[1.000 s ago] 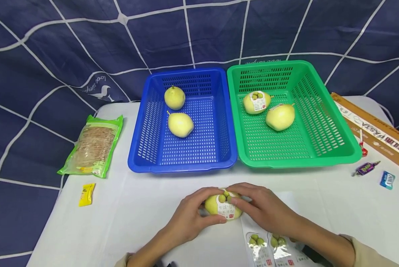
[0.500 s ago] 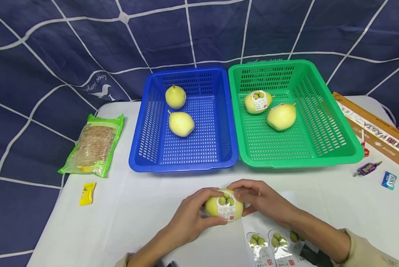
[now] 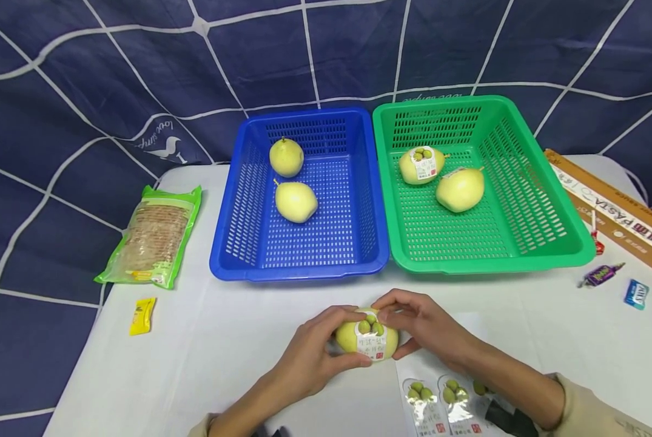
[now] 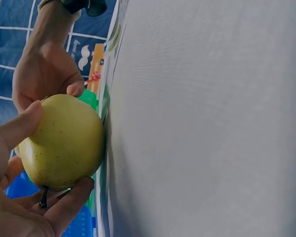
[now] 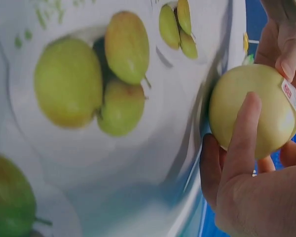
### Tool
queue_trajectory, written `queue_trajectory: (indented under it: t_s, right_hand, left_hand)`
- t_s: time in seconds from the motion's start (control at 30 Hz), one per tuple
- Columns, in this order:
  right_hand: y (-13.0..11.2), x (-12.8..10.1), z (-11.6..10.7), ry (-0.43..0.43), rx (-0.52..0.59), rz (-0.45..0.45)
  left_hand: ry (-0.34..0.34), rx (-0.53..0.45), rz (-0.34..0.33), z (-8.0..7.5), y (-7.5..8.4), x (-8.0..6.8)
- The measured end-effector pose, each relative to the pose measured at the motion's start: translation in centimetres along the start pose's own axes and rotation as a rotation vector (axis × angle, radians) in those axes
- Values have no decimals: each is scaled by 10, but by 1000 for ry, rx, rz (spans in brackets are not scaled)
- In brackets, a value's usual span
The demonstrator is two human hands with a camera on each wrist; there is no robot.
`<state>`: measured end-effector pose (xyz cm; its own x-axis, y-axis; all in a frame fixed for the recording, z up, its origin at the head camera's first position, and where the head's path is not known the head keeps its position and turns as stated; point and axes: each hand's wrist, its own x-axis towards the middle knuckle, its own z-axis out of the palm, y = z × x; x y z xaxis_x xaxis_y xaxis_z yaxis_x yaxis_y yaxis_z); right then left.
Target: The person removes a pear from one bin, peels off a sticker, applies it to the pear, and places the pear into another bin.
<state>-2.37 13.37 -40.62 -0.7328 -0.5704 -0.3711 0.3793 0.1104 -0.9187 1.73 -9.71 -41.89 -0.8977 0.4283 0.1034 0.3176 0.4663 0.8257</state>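
1. Our left hand (image 3: 309, 358) curled round the pear (image 3: 366, 341) from the left, thumb and fingers gripping it.
2. Our right hand (image 3: 424, 328) pinched the same pear from the right, fingertips at the label (image 3: 370, 340) on its top.
3. The pear rested on the white table (image 3: 222, 340), near its front edge, in front of the gap between the two baskets.
4. The sticker sheet (image 3: 440, 403) lay just right of the pear.
5. The blue basket (image 3: 298, 270) held two bare pears; the green basket (image 3: 522, 258) held two labelled ones.
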Motion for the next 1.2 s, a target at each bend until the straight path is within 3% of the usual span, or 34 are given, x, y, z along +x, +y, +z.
queue_trajectory:
  t_s: [0.23,0.7,1.2]
  right_hand:
    - [-2,-3,-1,-50,-40,-15]
    - [0,0,-3,-59,16,-27]
    - [1,3,2,38,19,9]
  left_hand:
    - [-5,-3,-12,-1,1,0]
    - [3,-31,-27,-1,-1,1]
    - [-16,-113,-96,-1,-2,3]
